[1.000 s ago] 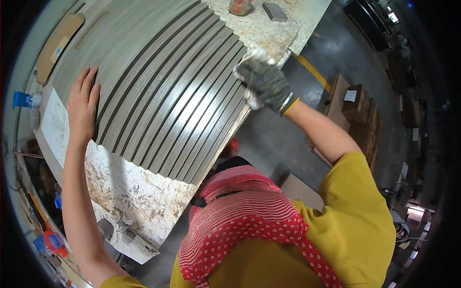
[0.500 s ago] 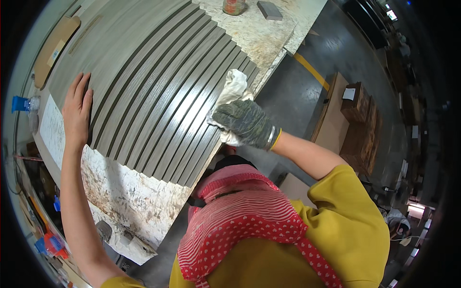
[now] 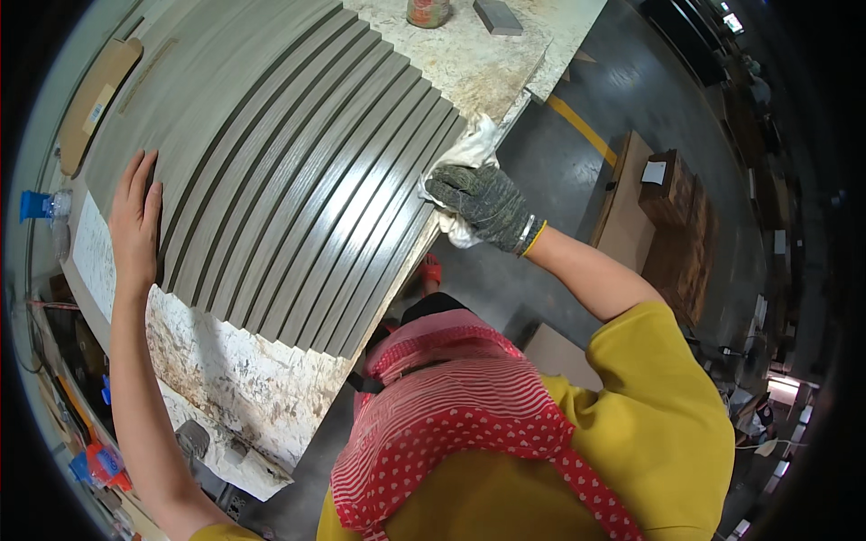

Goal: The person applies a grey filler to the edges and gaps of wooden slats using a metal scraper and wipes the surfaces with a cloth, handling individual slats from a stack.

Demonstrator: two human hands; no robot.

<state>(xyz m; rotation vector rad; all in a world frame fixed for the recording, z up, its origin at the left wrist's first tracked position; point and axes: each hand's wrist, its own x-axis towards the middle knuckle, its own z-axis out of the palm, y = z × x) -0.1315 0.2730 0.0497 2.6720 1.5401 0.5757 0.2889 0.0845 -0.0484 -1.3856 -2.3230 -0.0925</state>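
Grey wood-grain boards [image 3: 311,194] lie overlapped in a stepped row across the work table. My right hand [image 3: 483,206], in a dark grey-green glove with a yellow cuff edge, is closed on a crumpled white cloth [image 3: 475,142]. Cloth and glove are at the right end of the row, by the table's near edge, and part of the cloth hangs past that edge. My bare left hand [image 3: 135,221] lies flat with fingers stretched out, on the wide grey board [image 3: 203,99] at the left of the row.
Beyond the boards, a jar [image 3: 428,13] and a small grey block [image 3: 497,17] stand on the paint-stained table top [image 3: 271,379]. At far left are a brown curved piece [image 3: 97,104] and a blue-capped clear bottle [image 3: 59,206]. Brown wooden boxes [image 3: 672,194] stand on the floor at right.
My right hand has moved right and slightly away from me with the cloth, reaching the table's near edge. My left hand has shifted a little left and stays flat.
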